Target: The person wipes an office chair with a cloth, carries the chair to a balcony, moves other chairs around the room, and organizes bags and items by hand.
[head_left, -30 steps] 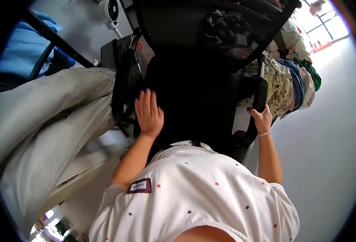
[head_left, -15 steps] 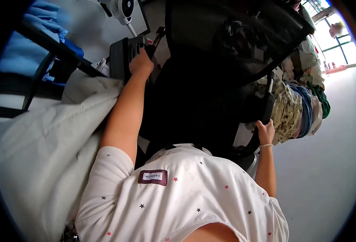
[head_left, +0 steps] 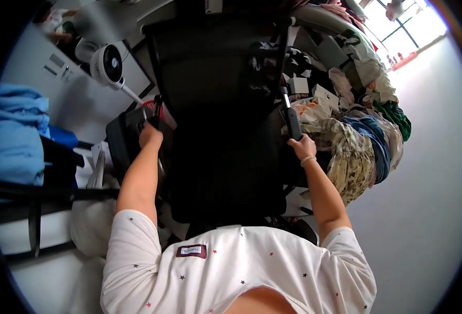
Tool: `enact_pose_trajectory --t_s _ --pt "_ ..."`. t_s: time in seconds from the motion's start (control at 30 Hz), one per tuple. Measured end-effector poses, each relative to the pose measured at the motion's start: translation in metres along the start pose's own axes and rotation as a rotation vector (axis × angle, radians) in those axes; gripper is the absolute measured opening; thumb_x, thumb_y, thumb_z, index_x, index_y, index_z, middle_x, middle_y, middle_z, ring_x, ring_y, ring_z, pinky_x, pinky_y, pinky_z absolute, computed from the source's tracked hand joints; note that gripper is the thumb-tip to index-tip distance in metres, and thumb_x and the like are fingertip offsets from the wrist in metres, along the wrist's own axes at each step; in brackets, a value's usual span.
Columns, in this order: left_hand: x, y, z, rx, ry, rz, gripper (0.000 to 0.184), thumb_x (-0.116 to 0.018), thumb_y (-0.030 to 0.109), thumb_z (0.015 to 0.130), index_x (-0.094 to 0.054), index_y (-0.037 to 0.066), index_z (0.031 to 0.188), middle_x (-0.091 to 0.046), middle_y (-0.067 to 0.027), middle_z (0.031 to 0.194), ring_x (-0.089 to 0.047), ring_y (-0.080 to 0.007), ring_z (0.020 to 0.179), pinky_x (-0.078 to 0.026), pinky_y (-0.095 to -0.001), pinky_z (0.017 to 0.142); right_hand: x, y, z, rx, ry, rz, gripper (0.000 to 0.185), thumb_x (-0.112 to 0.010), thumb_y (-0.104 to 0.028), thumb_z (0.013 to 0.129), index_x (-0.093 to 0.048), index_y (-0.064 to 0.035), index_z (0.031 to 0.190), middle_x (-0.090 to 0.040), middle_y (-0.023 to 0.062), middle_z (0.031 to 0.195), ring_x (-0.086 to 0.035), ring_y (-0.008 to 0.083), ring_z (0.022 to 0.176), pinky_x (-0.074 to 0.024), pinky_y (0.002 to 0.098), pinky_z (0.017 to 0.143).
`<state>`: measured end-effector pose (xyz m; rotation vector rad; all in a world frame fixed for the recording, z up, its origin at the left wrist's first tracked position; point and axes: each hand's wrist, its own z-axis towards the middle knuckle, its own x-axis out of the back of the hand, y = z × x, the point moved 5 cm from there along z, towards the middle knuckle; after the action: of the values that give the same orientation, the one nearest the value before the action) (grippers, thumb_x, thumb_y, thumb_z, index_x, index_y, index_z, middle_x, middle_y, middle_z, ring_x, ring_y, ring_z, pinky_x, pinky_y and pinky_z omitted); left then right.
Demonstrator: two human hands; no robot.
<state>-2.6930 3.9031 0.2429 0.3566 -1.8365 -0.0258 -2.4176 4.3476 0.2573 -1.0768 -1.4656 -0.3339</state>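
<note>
A black office chair [head_left: 228, 172] with a mesh back [head_left: 210, 68] stands right in front of me, its seat towards my body. My left hand [head_left: 151, 135] is closed round the front of its left armrest [head_left: 157, 112]. On the other side, the fingers of my right hand [head_left: 303, 147] wrap the end of the right armrest [head_left: 292, 124]. A bracelet circles my right wrist. Part of the chair's base and wheels is hidden under the dark seat.
A dark suitcase [head_left: 122, 138] stands beside my left hand, with a white fan [head_left: 107, 65] behind it. Clothes [head_left: 354, 149], boxes [head_left: 298, 85] and bags are heaped at the right along the white wall [head_left: 414, 209]. Blue cloth [head_left: 16, 136] hangs over a black frame [head_left: 58, 194] at left.
The chair has turned and shifted left in view, its back now more upright to me. Both hands moved with the armrests; the left came lower, and more of the heap at right shows.
</note>
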Motion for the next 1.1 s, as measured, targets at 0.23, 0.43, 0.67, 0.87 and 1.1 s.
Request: enact_pose_trajectory --t_s 0.23,0.43,0.67,0.87,1.1 --pt "-0.077 0.002 0.019 0.031 0.095 0.027 0.047 -0.057 0.015 0.077 -0.038 0.002 0.119 -0.058 -0.0215 0.104 -0.057 -0.0372 0.096 -0.046 -0.0435 0.082 -0.069 0.026 0.065 -0.029 -0.073 -0.009 0.06 -0.063 -0.042 0.065 -0.052 -0.003 0.11 -0.061 0.022 0.099 -0.058 0.036 0.095 -0.0458 0.0431 0.08" --pt "-0.09 0.047 0.021 0.038 0.039 0.042 0.048 -0.064 0.018 0.074 -0.039 0.004 0.112 -0.056 -0.021 0.107 -0.057 -0.0363 0.096 -0.047 -0.0428 0.081 -0.088 0.044 0.11 -0.117 -0.228 -0.27 0.05 -0.062 -0.036 0.074 -0.054 -0.0021 0.109 -0.062 0.0187 0.099 -0.058 0.032 0.097 -0.0472 0.0401 0.082" --pt "-0.098 0.048 -0.003 -0.013 0.067 0.173 0.072 -0.065 0.019 0.073 -0.023 0.004 0.131 -0.037 -0.0206 0.128 -0.044 -0.0358 0.115 -0.042 -0.041 0.092 -0.028 0.02 -0.022 0.343 -0.344 0.255 0.03 -0.053 -0.03 0.08 -0.064 -0.0078 0.097 -0.065 0.0124 0.092 -0.06 0.0323 0.088 -0.0473 0.0416 0.079" --pt "-0.131 0.005 -0.044 -0.453 0.051 0.395 0.1 -0.072 0.028 0.065 -0.008 0.006 0.14 -0.008 -0.0239 0.144 -0.018 -0.0392 0.131 -0.026 -0.0432 0.104 -0.018 0.163 -0.224 0.018 -0.587 -0.506 0.041 -0.052 -0.02 0.077 -0.054 -0.0118 0.117 -0.062 0.0155 0.101 -0.06 0.0314 0.092 -0.0482 0.0441 0.071" --pt "-0.13 -0.003 -0.03 -0.49 -0.164 0.706 0.104 -0.073 0.035 0.066 -0.004 0.017 0.142 0.014 -0.025 0.143 0.003 -0.045 0.132 -0.018 -0.0485 0.106 0.02 0.152 -0.279 -0.222 -0.464 -0.533 0.021 -0.056 -0.016 0.076 -0.069 -0.0104 0.091 -0.063 0.0134 0.095 -0.062 0.0275 0.086 -0.0516 0.0372 0.066"
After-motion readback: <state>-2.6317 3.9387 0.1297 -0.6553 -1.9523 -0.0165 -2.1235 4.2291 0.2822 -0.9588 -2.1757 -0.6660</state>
